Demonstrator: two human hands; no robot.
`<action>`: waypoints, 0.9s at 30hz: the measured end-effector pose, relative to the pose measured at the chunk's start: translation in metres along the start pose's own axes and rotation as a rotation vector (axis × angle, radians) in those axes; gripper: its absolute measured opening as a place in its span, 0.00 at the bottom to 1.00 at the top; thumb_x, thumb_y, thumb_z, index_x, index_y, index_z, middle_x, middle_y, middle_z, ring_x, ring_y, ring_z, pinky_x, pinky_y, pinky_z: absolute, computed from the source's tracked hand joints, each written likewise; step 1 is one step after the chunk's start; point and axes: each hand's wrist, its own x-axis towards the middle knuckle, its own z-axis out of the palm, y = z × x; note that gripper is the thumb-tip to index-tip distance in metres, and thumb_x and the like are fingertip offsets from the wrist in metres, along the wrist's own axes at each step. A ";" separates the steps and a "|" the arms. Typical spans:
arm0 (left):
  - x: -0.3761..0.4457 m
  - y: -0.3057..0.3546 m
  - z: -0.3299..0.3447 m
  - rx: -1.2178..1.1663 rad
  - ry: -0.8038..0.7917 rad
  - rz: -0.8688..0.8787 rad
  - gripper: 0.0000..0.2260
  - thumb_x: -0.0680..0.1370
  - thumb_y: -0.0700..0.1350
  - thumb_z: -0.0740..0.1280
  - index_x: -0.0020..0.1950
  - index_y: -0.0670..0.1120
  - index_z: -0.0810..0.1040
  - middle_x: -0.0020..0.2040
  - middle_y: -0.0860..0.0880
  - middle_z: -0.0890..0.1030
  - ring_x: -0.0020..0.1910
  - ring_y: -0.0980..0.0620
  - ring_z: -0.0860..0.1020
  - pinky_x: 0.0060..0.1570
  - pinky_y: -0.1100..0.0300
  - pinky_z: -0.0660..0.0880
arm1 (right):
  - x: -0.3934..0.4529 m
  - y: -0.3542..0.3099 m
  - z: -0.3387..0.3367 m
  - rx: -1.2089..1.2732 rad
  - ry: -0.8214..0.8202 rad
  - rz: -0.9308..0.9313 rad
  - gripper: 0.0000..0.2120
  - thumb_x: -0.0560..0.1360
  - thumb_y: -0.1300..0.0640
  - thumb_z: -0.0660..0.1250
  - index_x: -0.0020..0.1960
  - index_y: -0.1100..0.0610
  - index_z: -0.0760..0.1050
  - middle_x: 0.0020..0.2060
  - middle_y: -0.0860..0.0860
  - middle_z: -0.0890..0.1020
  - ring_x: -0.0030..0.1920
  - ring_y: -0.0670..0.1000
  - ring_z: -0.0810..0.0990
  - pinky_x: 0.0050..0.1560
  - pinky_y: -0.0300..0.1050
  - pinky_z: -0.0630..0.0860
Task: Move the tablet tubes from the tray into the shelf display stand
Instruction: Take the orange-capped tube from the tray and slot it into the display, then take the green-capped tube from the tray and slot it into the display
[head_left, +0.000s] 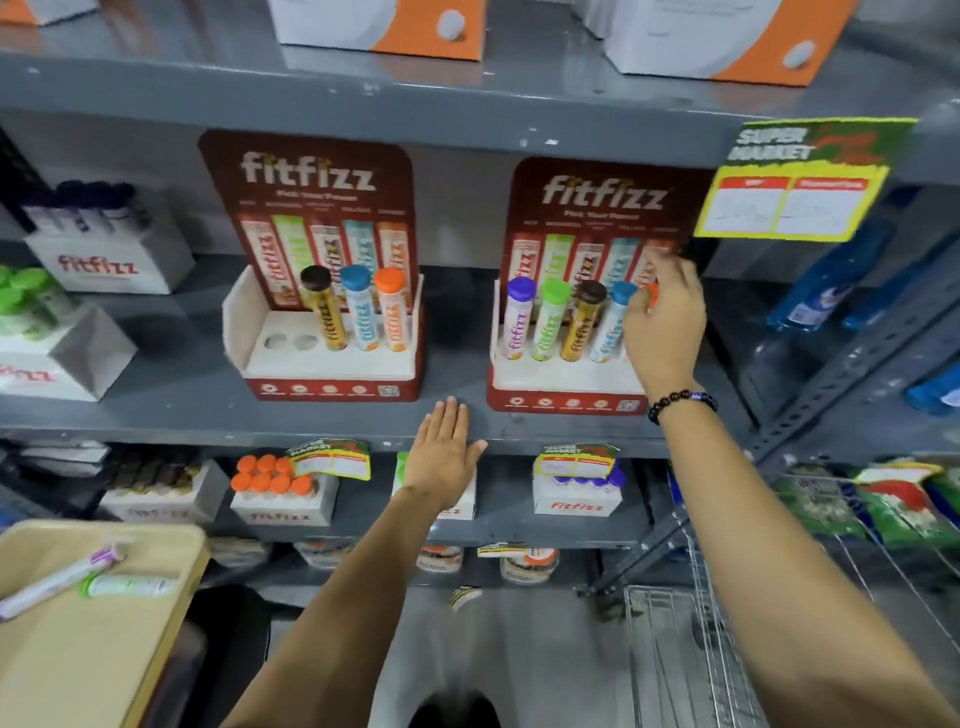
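Two red fitfizz display stands sit on the grey shelf. The left stand holds a brown-, a blue- and an orange-capped tube, with two bare holes at its left. The right stand holds purple, green, brown and blue tubes. My right hand is closed on an orange-capped tube at the stand's rightmost slot; the tube's body is hidden behind the hand. My left hand lies flat, fingers apart, on the shelf edge between the stands. A beige tray at lower left carries a purple-capped tube and a green-capped tube.
White fitfizz boxes with tubes fill the shelf below and the left side. A yellow price tag hangs at upper right. A wire basket stands at lower right beside green packets.
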 end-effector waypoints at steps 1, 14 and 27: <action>-0.006 -0.005 0.001 0.000 0.022 0.013 0.27 0.81 0.56 0.44 0.75 0.43 0.43 0.77 0.45 0.44 0.76 0.47 0.41 0.71 0.56 0.37 | -0.008 -0.012 0.008 0.019 0.013 -0.050 0.18 0.73 0.68 0.58 0.62 0.61 0.71 0.59 0.60 0.75 0.60 0.59 0.73 0.59 0.48 0.70; -0.173 -0.179 -0.005 -0.057 0.211 -0.396 0.25 0.82 0.49 0.52 0.74 0.38 0.51 0.76 0.39 0.52 0.75 0.41 0.49 0.74 0.50 0.46 | -0.156 -0.241 0.160 0.367 -0.376 -0.641 0.18 0.70 0.69 0.61 0.60 0.63 0.72 0.53 0.62 0.78 0.54 0.62 0.74 0.57 0.54 0.70; -0.274 -0.285 0.063 -0.273 0.185 -1.091 0.26 0.82 0.53 0.50 0.74 0.39 0.53 0.76 0.40 0.54 0.75 0.42 0.51 0.74 0.51 0.46 | -0.313 -0.352 0.314 0.241 -1.189 -1.047 0.15 0.74 0.65 0.59 0.60 0.64 0.72 0.54 0.64 0.78 0.55 0.64 0.75 0.55 0.57 0.72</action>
